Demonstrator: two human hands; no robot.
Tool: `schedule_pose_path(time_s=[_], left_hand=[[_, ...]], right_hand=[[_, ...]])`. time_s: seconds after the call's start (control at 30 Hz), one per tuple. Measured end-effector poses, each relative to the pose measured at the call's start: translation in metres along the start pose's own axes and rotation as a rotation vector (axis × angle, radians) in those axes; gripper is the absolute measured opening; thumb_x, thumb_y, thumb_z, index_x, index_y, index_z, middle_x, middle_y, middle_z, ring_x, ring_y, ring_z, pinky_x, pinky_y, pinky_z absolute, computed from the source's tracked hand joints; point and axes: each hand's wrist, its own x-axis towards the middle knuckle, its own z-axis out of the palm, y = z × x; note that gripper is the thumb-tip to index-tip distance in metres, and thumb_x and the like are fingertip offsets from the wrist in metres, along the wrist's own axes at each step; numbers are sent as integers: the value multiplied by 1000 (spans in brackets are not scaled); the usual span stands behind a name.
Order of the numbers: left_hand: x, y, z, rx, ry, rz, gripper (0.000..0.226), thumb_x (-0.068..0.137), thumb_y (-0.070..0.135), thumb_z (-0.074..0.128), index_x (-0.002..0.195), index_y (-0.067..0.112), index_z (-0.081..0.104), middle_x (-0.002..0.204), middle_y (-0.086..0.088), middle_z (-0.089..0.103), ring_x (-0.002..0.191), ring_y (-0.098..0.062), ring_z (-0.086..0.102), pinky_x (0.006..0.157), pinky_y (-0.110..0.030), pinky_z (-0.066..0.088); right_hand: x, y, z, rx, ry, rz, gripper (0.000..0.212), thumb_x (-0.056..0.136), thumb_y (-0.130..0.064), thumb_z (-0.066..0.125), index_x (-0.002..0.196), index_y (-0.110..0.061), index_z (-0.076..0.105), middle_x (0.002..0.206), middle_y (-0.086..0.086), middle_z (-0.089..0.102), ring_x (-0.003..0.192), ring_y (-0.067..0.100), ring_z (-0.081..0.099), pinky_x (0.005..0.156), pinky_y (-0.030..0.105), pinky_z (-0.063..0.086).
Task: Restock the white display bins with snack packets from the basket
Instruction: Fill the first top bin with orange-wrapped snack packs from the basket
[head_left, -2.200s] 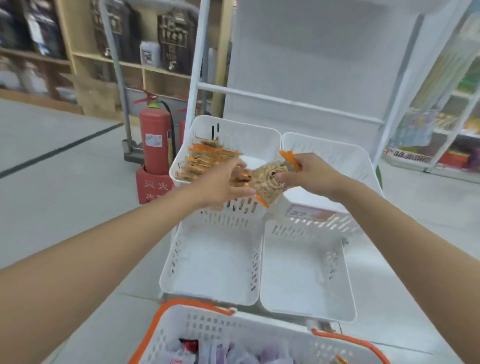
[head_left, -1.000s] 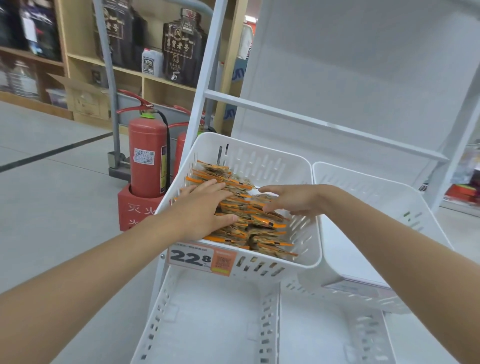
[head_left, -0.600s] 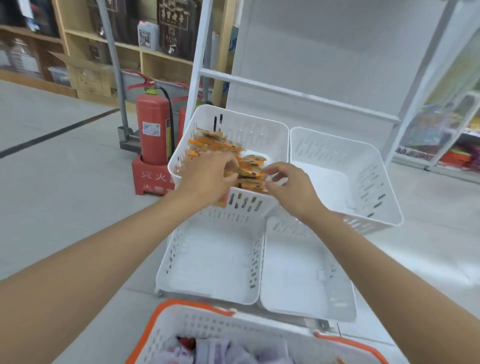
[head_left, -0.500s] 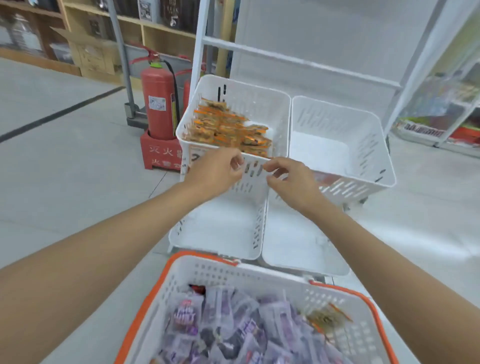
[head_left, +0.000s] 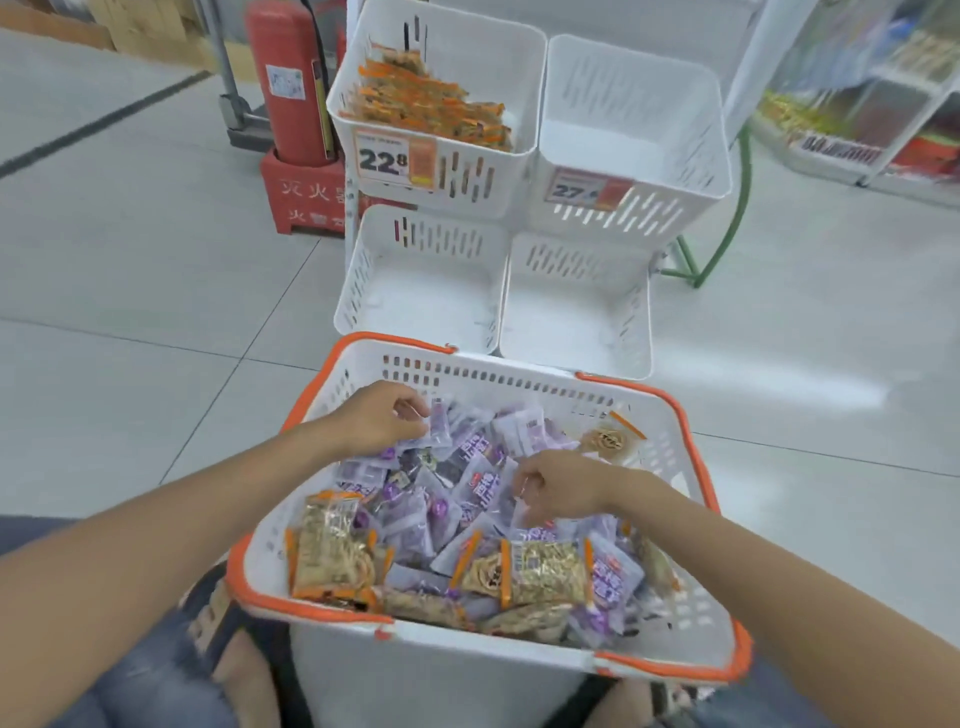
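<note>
- Where the white, orange-rimmed basket (head_left: 441, 670) sits between legs in torn jeans (head_left: 156, 675), gold-brown packets (head_left: 332, 558) with orange edges lie along its near side.
- Purple packets (head_left: 470, 486) fill its middle.
- The right hand (head_left: 563, 491) rests knuckles-up on the purple heap with its fingers curled down; whether they clamp a packet I cannot tell.
- The left hand (head_left: 382, 415), farther in near the far-left corner, pinches the edge of one purple packet (head_left: 440, 423) between thumb and fingertips.
- Beyond the basket, the lower left bin (head_left: 426, 306) and lower right bin (head_left: 571, 322) stand side by side, touching.
- Above and behind them, the upper left bin (head_left: 467, 176) holds a row of orange-edged packets (head_left: 431, 104) and bears a price tag (head_left: 395, 158) reading 22.8.
- The upper right bin (head_left: 623, 135) beside it bears a second tag (head_left: 587, 188).
- A red fire extinguisher (head_left: 291, 78) stands left of the bins.
</note>
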Motion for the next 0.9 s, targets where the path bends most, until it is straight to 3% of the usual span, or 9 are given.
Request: schedule_pose_path(time_s=[0.1,0.23,0.4,0.5,0.57,0.63,0.7,0.83,0.9], left_hand=[[-3,0,8,-9,-31,-21,11,88,15,71,94,23,67,105,-1,66,102,-17,62,95,-38,51],[-7,25,19,-64,-7,55,21,87,12,71,92,31,63,104,3,66,98,-17,63,85,-31,52],[-19,72,49,-5,-235,246,84,72,24,87,143,31,43,130,22,46,115,0,48,86,-5,39],[-14,62,57,-240,-114,186,65,82,16,78,139,22,49,122,9,60,111,-11,57,77,-6,43],[-10,50,50,-438,-13,57,41,88,13,71,126,20,57,97,10,68,90,-9,64,65,-6,46],[-8,38,42,-484,4,-77,29,90,18,70,117,23,60,72,10,63,65,-5,59,61,-15,47],[-9,29,37,-568,4,-210,19,91,21,69,108,15,63,59,7,59,57,-10,55,67,-28,47],[-9,23,30,-724,4,-308,10,92,16,67,100,11,64,87,-4,72,85,-18,67,92,-39,53],[-10,23,27,-759,14,-300,16,92,14,66,108,11,63,97,-8,73,87,-19,70,81,-35,57]], right_hand=[[-11,20,40,-150,-73,71,33,81,-31,76,99,-21,51,82,-12,45,85,16,46,68,28,37],[-15,34,31,37,104,49,27,85,-23,71,69,-17,50,66,-6,40,60,9,39,59,27,32],[-21,3,-10,965,401,66,24,93,-20,63,79,-2,64,63,7,61,59,15,58,53,21,47],[-19,-11,-19,1334,243,-30,44,104,-35,38,103,0,66,91,15,72,88,27,70,74,32,56],[-15,-10,-14,1227,329,-22,48,104,-38,36,98,-4,69,89,12,72,85,24,68,74,30,54],[-12,-5,3,755,385,-18,28,98,-34,51,89,-13,68,86,3,68,81,18,63,75,26,50],[-5,2,35,342,200,-53,20,88,-37,66,98,-21,60,95,-1,64,87,16,60,76,27,47],[5,5,70,-48,111,-72,25,84,-23,70,101,-16,53,88,-2,54,80,18,50,63,30,38],[5,9,53,-3,166,-78,9,86,-16,69,89,-16,60,80,-3,55,78,18,53,68,27,41]])
